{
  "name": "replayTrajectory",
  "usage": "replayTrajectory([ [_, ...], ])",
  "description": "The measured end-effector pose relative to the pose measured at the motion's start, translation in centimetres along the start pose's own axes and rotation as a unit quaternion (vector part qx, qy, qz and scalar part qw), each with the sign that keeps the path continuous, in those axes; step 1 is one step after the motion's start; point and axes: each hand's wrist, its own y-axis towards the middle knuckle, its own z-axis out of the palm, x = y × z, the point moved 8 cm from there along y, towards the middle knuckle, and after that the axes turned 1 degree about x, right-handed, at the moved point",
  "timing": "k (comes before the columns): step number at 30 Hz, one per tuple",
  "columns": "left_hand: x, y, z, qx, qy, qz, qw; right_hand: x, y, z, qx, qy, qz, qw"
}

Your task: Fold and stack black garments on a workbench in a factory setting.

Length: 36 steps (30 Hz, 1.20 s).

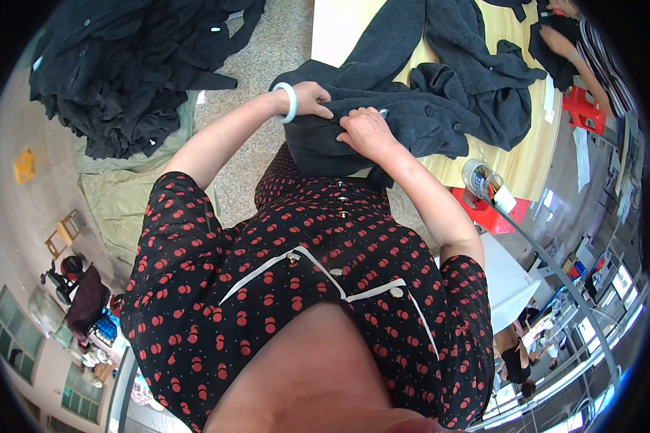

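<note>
Reaching forward from the lower middle of the frame, the person's forearms bring both hands together at upper centre, over a dark grey garment (404,105). This garment lies across the near end of a pale wood-grain desk (336,25), its near part hanging past the edge toward the person's lap and more of its cloth spreading up to the top of the frame. Dark buttons (457,128) show on it, right of the hands. The left hand (310,99), with a pale bangle (287,102) at the wrist, rests on the cloth, its grip half closed and fingers bent; whether a fold is pinched there cannot be told. The right hand (368,133) lies just beside it, back upward, its grip curled with thumb and fingers on the same cloth, and again a firm hold cannot be made out. At the desk's lower right corner stands a clear container (482,177) with slim things in it, above a red stool (477,209). A heap of dark garments (115,72) fills the upper left, over a khaki sheet (112,198). In the upper right corner, a co-worker's hand (558,42) touches black cloth (549,61) near another red seat (583,110).
</note>
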Motion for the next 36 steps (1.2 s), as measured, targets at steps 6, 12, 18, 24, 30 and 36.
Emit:
replayTrajectory([
  [6, 0.7, 0.2, -0.4, -0.118, 0.027, 0.029, 0.992, 0.6, 0.8, 0.3, -0.022, -0.001, 0.019, 1.000],
  [12, 0.4, 1.1, -0.1, -0.139, -0.014, -0.009, 0.990, 1.5, 1.2, -3.1, -0.155, 0.074, 0.051, 0.984],
  [18, 1.7, 1.0, 1.8, -0.155, -0.200, -0.054, 0.966, 0.8, 0.3, -3.2, -0.175, 0.094, 0.111, 0.974],
  [24, -1.0, 0.7, 0.5, -0.148, -0.044, -0.009, 0.988, 0.7, -0.1, -2.5, -0.127, -0.022, 0.135, 0.982],
  [30, -3.7, -0.5, 0.8, -0.076, 0.107, 0.025, 0.991, 0.1, 0.3, -2.6, -0.110, 0.005, 0.119, 0.987],
  [36, -3.2, 0.3, 2.6, -0.150, 0.094, 0.032, 0.984, -0.9, -0.1, -2.1, -0.087, 0.060, 0.129, 0.986],
])
